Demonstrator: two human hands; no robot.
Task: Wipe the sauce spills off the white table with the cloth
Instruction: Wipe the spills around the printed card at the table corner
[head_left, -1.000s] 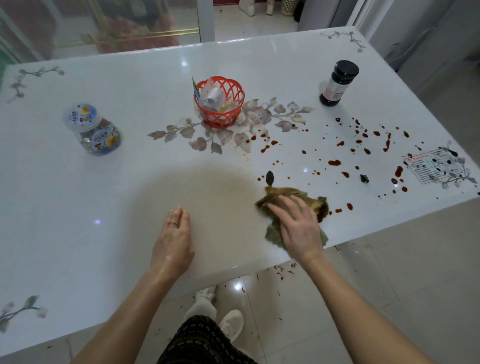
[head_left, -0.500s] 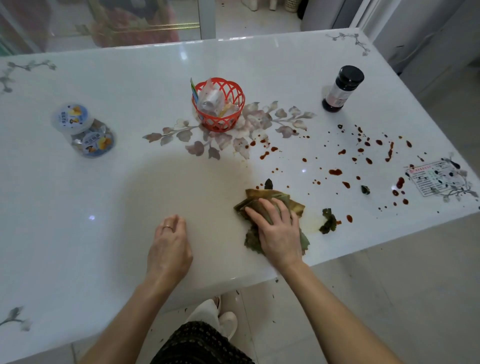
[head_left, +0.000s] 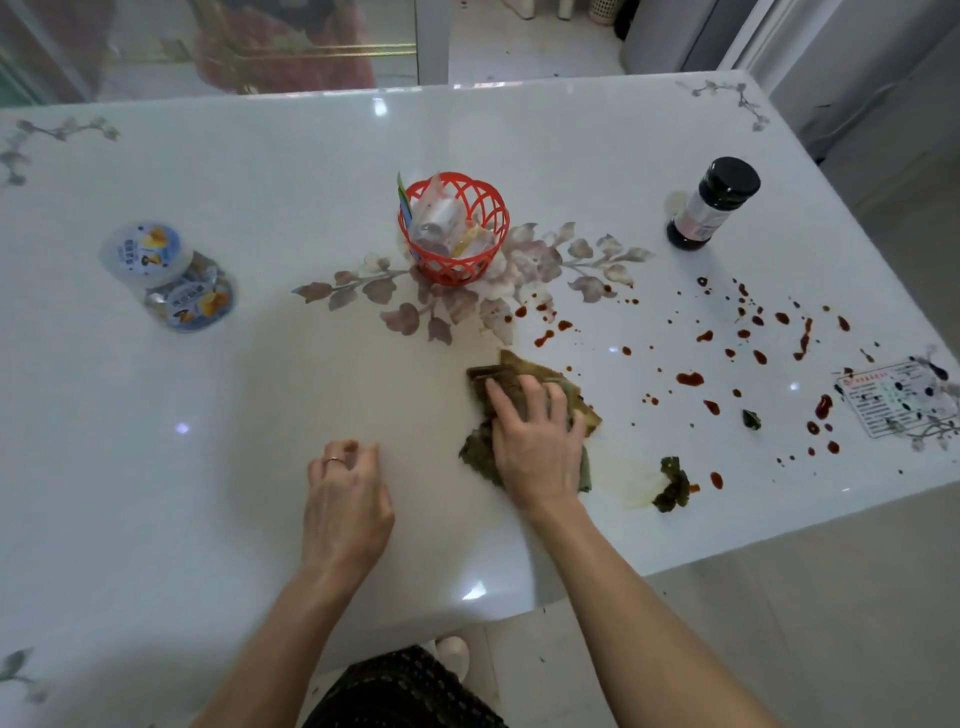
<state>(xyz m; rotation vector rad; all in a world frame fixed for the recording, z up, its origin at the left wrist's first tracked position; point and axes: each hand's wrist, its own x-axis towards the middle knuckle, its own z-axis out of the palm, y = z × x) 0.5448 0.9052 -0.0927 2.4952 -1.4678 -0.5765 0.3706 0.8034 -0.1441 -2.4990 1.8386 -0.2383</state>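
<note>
A crumpled, stained green-brown cloth (head_left: 519, 373) lies on the white table (head_left: 260, 389) near its front edge. My right hand (head_left: 537, 447) presses flat on the cloth with fingers spread, covering most of it. Red-brown sauce drops (head_left: 690, 378) are scattered to the right, from the floral print to the right edge. A dark green leafy scrap (head_left: 672, 484) sits in a pale smear right of the cloth. My left hand (head_left: 345, 499) rests on the table left of the cloth, fingers curled, holding nothing.
A red plastic basket (head_left: 480, 262) with packets stands at the centre. A dark sauce bottle (head_left: 714, 202) stands at the back right. A lidded snack jar (head_left: 166, 275) sits at the left. A printed card (head_left: 883, 397) lies at the right edge, a small green bit (head_left: 750, 419) near it.
My right hand has slid the cloth leftward and away from the front edge, leaving a green scrap and a pale smear behind. My left hand's fingers have curled up.
</note>
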